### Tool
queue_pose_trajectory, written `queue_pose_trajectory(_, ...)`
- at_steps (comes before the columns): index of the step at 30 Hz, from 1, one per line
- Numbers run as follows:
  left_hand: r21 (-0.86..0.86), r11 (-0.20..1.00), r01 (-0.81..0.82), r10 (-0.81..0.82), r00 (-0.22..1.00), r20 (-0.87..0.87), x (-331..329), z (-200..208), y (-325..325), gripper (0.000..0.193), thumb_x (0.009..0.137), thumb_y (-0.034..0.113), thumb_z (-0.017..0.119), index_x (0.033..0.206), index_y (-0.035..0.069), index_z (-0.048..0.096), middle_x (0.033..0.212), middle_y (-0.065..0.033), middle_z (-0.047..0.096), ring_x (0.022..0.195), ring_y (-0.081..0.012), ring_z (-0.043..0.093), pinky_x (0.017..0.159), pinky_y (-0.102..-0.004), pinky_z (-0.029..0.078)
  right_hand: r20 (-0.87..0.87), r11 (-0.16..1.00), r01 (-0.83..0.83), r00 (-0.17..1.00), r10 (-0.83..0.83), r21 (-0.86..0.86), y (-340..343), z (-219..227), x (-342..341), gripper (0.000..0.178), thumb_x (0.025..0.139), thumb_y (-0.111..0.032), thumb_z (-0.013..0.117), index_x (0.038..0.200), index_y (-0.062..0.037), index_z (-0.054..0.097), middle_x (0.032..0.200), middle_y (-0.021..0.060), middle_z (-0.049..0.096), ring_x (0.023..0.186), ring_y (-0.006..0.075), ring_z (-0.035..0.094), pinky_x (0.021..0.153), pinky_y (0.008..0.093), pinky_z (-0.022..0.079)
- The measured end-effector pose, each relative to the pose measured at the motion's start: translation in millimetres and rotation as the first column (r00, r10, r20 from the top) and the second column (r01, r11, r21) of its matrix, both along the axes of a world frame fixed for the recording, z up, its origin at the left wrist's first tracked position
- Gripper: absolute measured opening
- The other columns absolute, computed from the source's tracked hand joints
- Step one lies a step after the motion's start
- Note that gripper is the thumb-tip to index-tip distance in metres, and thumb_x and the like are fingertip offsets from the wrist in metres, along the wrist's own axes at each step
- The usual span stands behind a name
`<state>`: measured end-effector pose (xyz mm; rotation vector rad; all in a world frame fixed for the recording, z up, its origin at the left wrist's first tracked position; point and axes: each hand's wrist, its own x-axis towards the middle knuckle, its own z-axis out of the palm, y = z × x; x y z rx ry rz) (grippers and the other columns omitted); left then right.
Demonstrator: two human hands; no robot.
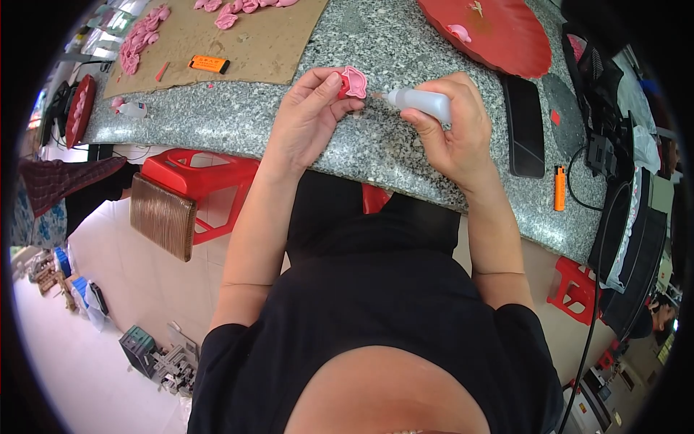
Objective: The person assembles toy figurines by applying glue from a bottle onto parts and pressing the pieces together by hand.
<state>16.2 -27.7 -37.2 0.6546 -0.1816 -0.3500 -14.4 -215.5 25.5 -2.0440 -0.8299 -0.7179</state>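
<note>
Above the speckled granite tabletop (332, 155), my left hand (307, 108) pinches a small pink and red moulded piece (355, 82) between thumb and fingers. Its pink face with a raised outline is turned up; the fingers cover part of the red side. My right hand (465, 134) grips a translucent squeeze bottle (425, 105), tilted so that its thin tip points left at the piece. A small gap separates tip and piece. Whether any liquid comes out is too small to tell.
A cardboard sheet (267, 54) with pink pieces (141, 40) and an orange lighter (209, 64) lies far left. Far right stands a red tray (499, 47). A black phone (525, 130) and another orange lighter (559, 188) lie at the right. Red stools (206, 170) stand below the table edge.
</note>
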Motion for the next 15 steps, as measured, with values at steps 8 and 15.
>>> queue_pose_trajectory(8,0.023,1.0,0.002,-0.002,1.0,0.006,0.3,-1.5,0.6,0.015,0.088,0.012,0.05,0.098,0.003,0.053,0.096,-0.0091,0.059,0.084,-0.0171,0.059,0.074,-0.0295,0.05,0.008,1.0,-0.004,1.0,0.004,-0.006,1.0,2.5,-1.3,0.029,0.071,-0.009,0.069,0.092,-0.0019,0.05,0.077,0.0093,0.053,0.065,0.0224,0.05,0.053,0.0304,0.043)
queue_pose_trajectory(15,-0.002,1.0,-0.004,0.004,1.0,-0.001,0.4,-1.5,0.7,0.015,0.088,0.012,0.049,0.099,0.002,0.053,0.096,-0.0091,0.059,0.084,-0.0173,0.059,0.076,-0.0302,0.05,0.03,1.0,-0.007,1.0,0.007,0.007,0.1,2.7,-0.6,0.029,0.071,-0.008,0.069,0.092,-0.0022,0.05,0.077,0.0096,0.053,0.064,0.0218,0.05,0.052,0.0292,0.043)
